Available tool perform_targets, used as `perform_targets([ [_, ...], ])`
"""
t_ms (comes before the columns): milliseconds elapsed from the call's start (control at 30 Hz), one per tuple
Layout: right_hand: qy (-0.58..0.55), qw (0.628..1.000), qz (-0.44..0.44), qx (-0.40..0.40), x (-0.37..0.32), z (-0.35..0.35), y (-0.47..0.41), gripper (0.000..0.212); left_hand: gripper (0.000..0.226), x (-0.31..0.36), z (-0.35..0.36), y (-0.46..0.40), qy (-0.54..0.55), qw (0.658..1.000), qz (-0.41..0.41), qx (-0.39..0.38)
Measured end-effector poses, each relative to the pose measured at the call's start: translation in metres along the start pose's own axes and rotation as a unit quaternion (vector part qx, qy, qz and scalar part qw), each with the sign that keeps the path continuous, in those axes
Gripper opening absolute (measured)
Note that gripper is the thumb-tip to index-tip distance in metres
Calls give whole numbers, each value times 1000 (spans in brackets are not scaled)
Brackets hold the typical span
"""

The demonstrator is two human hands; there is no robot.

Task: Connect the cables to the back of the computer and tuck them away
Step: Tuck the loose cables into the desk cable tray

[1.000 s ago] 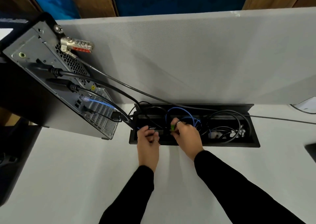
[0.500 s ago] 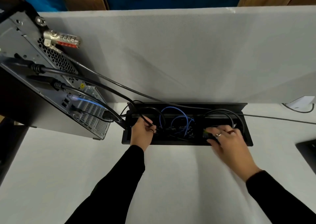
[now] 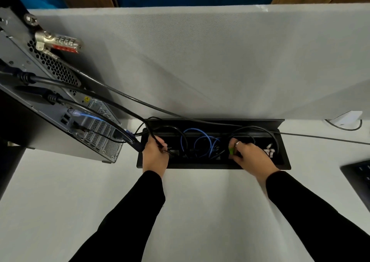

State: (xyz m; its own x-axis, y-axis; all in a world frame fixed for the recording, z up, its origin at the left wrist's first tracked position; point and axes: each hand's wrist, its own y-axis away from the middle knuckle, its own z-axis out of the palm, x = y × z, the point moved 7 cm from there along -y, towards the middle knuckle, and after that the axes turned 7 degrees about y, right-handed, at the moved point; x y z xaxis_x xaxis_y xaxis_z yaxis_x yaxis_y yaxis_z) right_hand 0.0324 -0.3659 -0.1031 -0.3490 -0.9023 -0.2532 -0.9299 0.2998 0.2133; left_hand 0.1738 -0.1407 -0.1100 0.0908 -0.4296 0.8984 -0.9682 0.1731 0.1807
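The computer point(image 3: 46, 105) stands at the left with its grey back panel facing me. Several black cables point(image 3: 94, 93) and a blue cable point(image 3: 88, 114) are plugged into it and run down into the open black cable box point(image 3: 212, 165) recessed in the desk. Blue loops point(image 3: 200, 139) and black loops point(image 3: 258, 130) lie inside the box. My left hand point(image 3: 155, 155) is at the box's left end, closed on black cables. My right hand point(image 3: 251, 156) reaches into the right half, fingers curled on black cable beside a small green piece point(image 3: 231, 151).
A grey partition point(image 3: 200, 61) rises right behind the box. A combination lock point(image 3: 58, 42) with a steel cable point(image 3: 320, 137) hangs from the computer's back. The box lid point(image 3: 220, 122) stands open at the back. A dark keyboard corner point(image 3: 358, 173) lies at the right edge, a white object point(image 3: 348, 117) above it.
My right hand went from the box's middle to its right half and now curls inward on the cable there. My left hand stayed at the left end.
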Motion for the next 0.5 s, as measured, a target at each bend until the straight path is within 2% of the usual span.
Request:
perform_targets([
  [100, -22, 999, 27, -37, -9, 4, -12, 30, 30, 0, -3, 4, -31, 999, 16, -1],
  [200, -75, 996, 33, -44, -12, 9, -18, 30, 34, 2, -3, 6, -45, 999, 19, -13],
  [267, -69, 996, 42, -38, -11, 8, -13, 29, 35, 4, -1, 7, -60, 998, 20, -28],
  [400, -114, 993, 13, 43, -11, -11, 10, 21, 36, 5, 8, 15, -124, 987, 49, -85],
  [500, -105, 982, 1, 160, -9, -29, 34, 22, 34, 9, 4, 24, -108, 989, 65, -79],
])
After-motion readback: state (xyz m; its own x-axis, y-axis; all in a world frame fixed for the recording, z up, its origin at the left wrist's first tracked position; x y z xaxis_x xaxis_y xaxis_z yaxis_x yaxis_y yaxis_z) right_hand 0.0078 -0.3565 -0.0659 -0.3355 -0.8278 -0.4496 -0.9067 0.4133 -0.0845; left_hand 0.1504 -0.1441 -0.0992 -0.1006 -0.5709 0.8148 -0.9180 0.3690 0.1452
